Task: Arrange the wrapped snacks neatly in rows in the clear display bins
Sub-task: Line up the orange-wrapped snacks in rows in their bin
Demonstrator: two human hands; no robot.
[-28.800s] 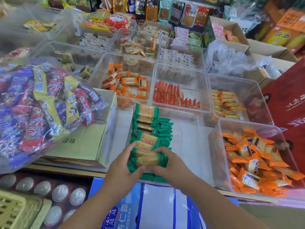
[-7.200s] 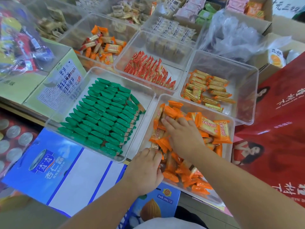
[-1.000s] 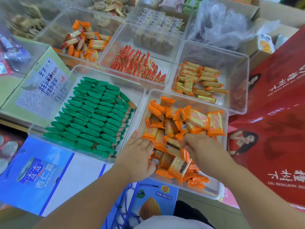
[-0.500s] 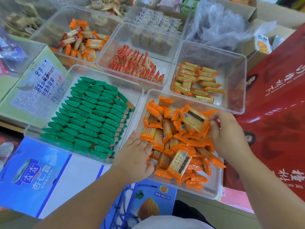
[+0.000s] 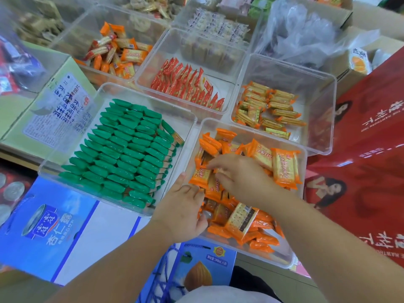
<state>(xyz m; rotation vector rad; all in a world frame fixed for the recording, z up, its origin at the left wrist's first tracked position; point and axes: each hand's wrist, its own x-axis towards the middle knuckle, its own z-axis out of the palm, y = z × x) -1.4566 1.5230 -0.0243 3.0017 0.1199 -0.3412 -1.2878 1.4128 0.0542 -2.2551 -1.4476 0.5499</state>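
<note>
The near clear bin (image 5: 268,258) holds a loose heap of orange wrapped snacks (image 5: 283,169). My left hand (image 5: 183,207) is at this bin's left wall, thumb up on the rim, fingers curled round a few orange packets standing on edge. My right hand (image 5: 240,176) reaches left across the heap and pinches an orange packet against those by my left hand. To the left, another clear bin (image 5: 99,89) holds green wrapped snacks (image 5: 122,154) standing in tidy rows.
Behind are bins of red packets (image 5: 185,84), gold-orange bars (image 5: 269,108) and mixed orange packets (image 5: 118,55). A red carton (image 5: 367,149) stands at the right and a blue carton (image 5: 54,226) lies at the near left. A crumpled plastic bag (image 5: 306,31) lies at the back.
My right hand has moved from the bin's right side to the left, over the heap, close to my left hand. My left hand has stayed at the bin's left wall.
</note>
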